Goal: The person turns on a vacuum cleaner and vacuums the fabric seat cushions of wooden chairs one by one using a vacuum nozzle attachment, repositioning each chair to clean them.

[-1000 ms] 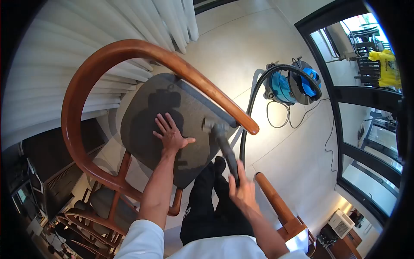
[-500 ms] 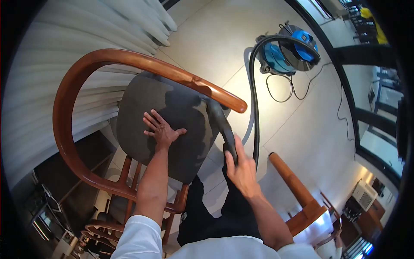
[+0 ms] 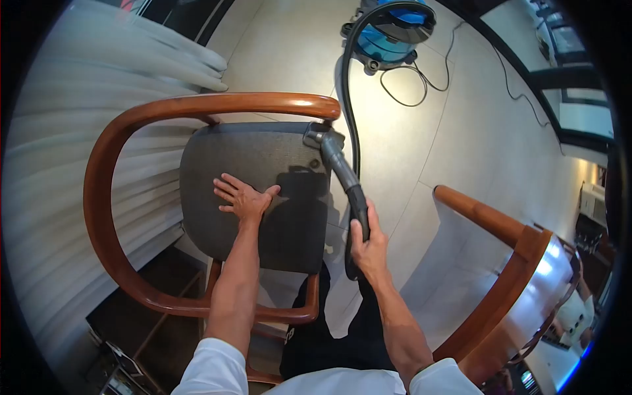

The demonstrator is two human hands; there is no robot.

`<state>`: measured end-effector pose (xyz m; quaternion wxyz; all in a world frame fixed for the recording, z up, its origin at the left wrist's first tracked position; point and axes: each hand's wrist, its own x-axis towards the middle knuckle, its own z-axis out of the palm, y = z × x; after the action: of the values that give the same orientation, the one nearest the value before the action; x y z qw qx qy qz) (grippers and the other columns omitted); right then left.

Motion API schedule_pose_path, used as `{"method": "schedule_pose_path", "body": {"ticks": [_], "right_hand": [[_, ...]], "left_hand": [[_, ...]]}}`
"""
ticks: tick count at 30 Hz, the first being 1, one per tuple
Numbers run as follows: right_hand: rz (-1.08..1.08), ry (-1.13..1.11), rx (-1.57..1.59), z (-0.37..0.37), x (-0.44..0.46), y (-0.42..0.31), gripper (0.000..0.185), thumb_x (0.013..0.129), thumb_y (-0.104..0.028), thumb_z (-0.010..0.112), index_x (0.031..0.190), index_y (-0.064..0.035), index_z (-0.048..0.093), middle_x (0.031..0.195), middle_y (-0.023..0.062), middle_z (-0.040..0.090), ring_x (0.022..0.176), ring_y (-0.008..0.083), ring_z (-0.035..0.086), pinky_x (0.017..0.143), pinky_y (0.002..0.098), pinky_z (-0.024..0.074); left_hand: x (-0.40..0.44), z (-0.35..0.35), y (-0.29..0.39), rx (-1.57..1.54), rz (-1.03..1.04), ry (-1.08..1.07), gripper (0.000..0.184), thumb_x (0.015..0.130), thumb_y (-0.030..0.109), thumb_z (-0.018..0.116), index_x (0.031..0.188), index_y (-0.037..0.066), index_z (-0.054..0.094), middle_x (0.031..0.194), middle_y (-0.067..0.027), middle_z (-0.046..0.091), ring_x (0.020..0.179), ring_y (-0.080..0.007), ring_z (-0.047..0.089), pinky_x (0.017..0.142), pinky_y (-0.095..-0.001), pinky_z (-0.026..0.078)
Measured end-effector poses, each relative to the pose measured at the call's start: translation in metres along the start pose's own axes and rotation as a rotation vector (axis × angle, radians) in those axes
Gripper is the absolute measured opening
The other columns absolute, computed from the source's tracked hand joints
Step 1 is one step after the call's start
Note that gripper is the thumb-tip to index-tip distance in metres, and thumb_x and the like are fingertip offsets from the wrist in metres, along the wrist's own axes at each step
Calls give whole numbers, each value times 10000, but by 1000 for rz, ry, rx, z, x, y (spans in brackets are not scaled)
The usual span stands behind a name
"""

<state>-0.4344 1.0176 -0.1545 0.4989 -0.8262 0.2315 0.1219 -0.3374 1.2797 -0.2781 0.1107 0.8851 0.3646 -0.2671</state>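
Note:
A wooden chair (image 3: 99,191) with a curved armrest and a dark grey cushioned seat (image 3: 217,151) stands before me. My left hand (image 3: 246,199) lies spread on the seat, fingers apart. My right hand (image 3: 370,245) is wrapped round the black handle of a vacuum hose wand (image 3: 342,168). The wand's nozzle rests at the far right corner of the seat, close to the armrest's end. Shadows fall over the seat's right half.
A blue and black vacuum cleaner (image 3: 388,39) stands on the tiled floor (image 3: 388,151), its black hose (image 3: 350,99) running toward me. White curtains (image 3: 66,151) hang at left. Another wooden chair (image 3: 507,289) is at right. Glass doors with black frames (image 3: 559,79) stand at upper right.
The camera view has turned, so the chair and vacuum cleaner appear shifted. The nozzle has moved toward the seat's far right corner. My left hand has stayed spread on the seat.

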Motion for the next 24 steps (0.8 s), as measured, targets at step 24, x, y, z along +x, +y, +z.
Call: {"method": "schedule_pose_path", "body": {"ticks": [24], "right_hand": [[-24, -159, 315, -22, -24, 160, 558, 953, -113, 648, 1473, -31, 461, 1101, 294, 687, 973, 401, 733, 770, 376, 575]], "left_hand": [[49, 51, 0, 160, 503, 118, 1487, 575, 983, 592, 1629, 204, -109, 1636, -317, -184, 1506, -510, -197, 1092, -803, 31]]}}
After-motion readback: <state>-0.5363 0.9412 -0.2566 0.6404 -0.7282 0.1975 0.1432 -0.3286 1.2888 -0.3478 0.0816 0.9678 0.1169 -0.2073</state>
